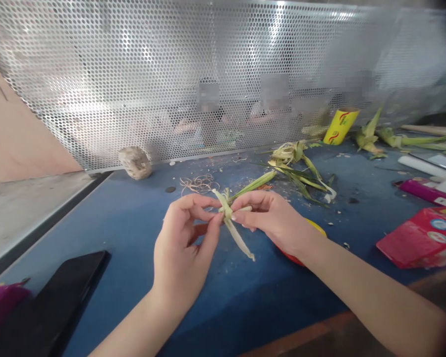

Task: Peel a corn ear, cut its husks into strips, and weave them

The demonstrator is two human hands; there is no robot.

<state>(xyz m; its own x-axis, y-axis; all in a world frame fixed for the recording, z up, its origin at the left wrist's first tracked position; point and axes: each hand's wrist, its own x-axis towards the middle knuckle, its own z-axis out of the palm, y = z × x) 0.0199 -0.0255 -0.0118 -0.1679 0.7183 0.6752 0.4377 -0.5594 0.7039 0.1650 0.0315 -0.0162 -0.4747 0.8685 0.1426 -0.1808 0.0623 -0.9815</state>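
Between my two hands is a pale strip of corn husk [238, 237], knotted or folded across itself, with one long tail hanging toward me. My left hand [186, 243] pinches the left side of the knot between thumb and fingertips. From the right, my right hand [275, 218] pinches the other side, its thumb against the husk. Just behind the fingers lie a tangle of thin string [198, 184] and a green husk leaf [255, 183]. Partly hidden under my right wrist is a red and yellow object [315, 227] whose kind I cannot make out.
A perforated metal screen [163, 64] borders the blue table [134, 282]; people sit beyond it. On the table are a stone-like lump [135, 162], a husk pile [290, 154], a yellow packet [341, 127], a red box [416, 238], a purple object [427, 192] and a black phone [67, 287].
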